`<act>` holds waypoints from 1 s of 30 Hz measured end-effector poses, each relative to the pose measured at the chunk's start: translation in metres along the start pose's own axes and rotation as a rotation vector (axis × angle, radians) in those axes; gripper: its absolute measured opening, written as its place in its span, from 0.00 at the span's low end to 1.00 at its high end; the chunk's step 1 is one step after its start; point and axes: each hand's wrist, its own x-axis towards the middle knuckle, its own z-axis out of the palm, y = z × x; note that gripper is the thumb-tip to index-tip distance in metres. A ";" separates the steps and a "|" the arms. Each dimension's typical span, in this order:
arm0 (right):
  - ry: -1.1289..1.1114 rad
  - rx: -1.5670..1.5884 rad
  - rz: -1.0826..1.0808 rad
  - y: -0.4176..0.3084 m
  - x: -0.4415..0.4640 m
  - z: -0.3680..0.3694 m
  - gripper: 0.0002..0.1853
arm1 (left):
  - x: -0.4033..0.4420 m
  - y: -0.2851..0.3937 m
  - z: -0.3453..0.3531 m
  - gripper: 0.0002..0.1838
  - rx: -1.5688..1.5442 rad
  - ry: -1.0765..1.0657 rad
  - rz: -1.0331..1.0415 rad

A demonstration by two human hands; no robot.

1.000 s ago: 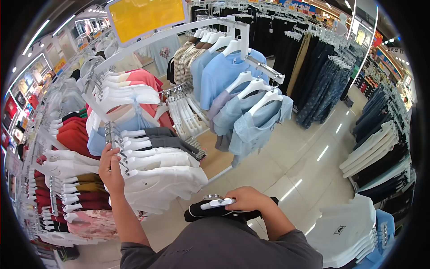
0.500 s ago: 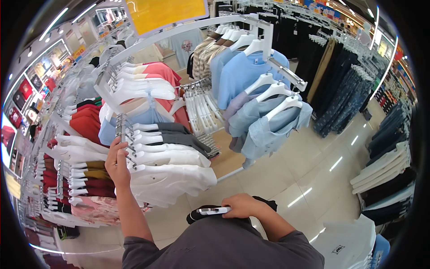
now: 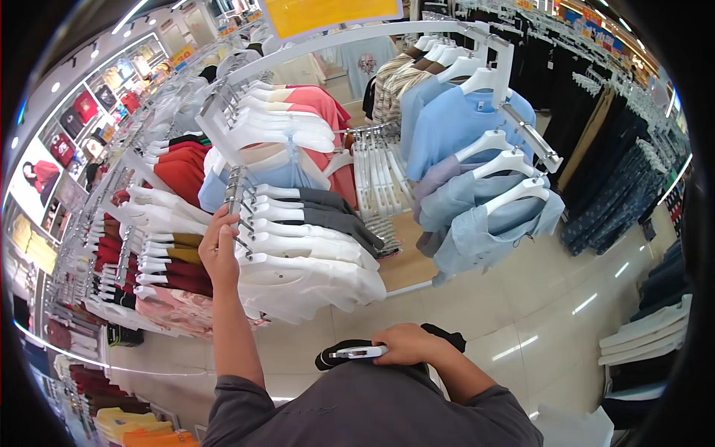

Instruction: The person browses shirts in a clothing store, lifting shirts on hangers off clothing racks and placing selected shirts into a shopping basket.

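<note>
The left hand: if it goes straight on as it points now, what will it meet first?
The left hand would probably meet the metal rail just ahead first; the two may already be touching, as depth is unclear here.

Left hand (image 3: 218,244) outstretched — right hand (image 3: 407,345) held close, apparently gripping.

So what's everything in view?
Sign: one, yellow, top centre
Rack: one, white, centre
Blue tops: several, light blue, rack's right
Coral tops: several, coral, back left
Bare hangers: many, white, rack's middle
Grey garments: several, dark grey, rack's left
White tops: several, white, front left
Red tops: several, red, far left
Trousers: many, mostly dark, back right
Floor: one, pale, lower right
Held hanger: one, white, lower centre
Black cloth: count unclear, black, lower centre
Left hand: one, bare, at rail
Right hand: one, bare, on held hanger
</note>
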 end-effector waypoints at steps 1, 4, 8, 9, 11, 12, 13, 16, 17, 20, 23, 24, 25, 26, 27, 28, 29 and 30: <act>-0.011 0.001 -0.002 0.000 0.000 -0.002 0.20 | 0.000 -0.003 0.000 0.13 -0.025 0.000 0.002; -0.023 0.012 -0.028 0.002 -0.001 -0.004 0.20 | 0.000 -0.008 -0.001 0.14 0.014 -0.003 0.059; -0.044 0.089 -0.033 0.004 -0.006 -0.011 0.23 | 0.000 -0.003 -0.002 0.14 0.021 0.006 0.040; -0.052 0.092 -0.042 0.004 -0.006 -0.011 0.23 | -0.001 0.001 0.001 0.14 0.005 0.007 0.032; -0.074 0.100 -0.001 0.005 -0.009 -0.010 0.22 | -0.002 0.003 0.004 0.14 -0.024 0.035 -0.025; -0.079 0.099 -0.002 0.006 -0.010 -0.008 0.22 | -0.002 0.004 0.005 0.14 -0.026 0.043 -0.036; -0.052 0.085 -0.015 0.007 -0.010 -0.005 0.22 | -0.003 0.005 0.004 0.14 -0.029 0.053 -0.046; -0.015 0.080 -0.018 0.002 -0.015 -0.005 0.21 | -0.004 0.006 0.004 0.13 -0.021 0.060 -0.046; -0.002 0.096 -0.008 -0.001 -0.017 -0.006 0.22 | -0.005 0.006 0.005 0.12 -0.037 0.073 -0.053; 0.006 0.115 0.020 -0.008 -0.020 -0.004 0.23 | -0.006 0.001 0.003 0.12 -0.009 0.073 -0.033; 0.021 0.131 0.060 -0.023 -0.020 -0.003 0.24 | -0.007 0.000 -0.001 0.12 0.062 0.051 0.004; -0.011 0.118 0.049 -0.027 -0.018 -0.001 0.24 | -0.007 0.003 -0.002 0.11 0.077 0.036 0.003; 0.004 0.128 0.058 -0.031 -0.016 0.001 0.24 | -0.008 0.005 -0.003 0.10 0.094 0.025 -0.003; 0.016 0.136 0.066 -0.036 -0.012 0.003 0.24 | -0.007 0.003 -0.004 0.10 0.087 0.009 0.010; -0.026 0.120 0.053 -0.043 -0.009 0.005 0.24 | -0.008 0.000 -0.006 0.09 0.079 -0.005 0.021; -0.010 0.132 0.063 -0.049 -0.007 0.006 0.23 | -0.008 -0.001 -0.006 0.09 0.047 -0.013 0.016; 0.012 0.143 0.077 -0.054 -0.005 0.006 0.22 | -0.007 0.000 -0.006 0.09 0.009 -0.021 0.013; 0.000 0.168 0.102 -0.059 -0.003 0.008 0.22 | -0.008 0.001 -0.007 0.09 0.014 0.006 -0.008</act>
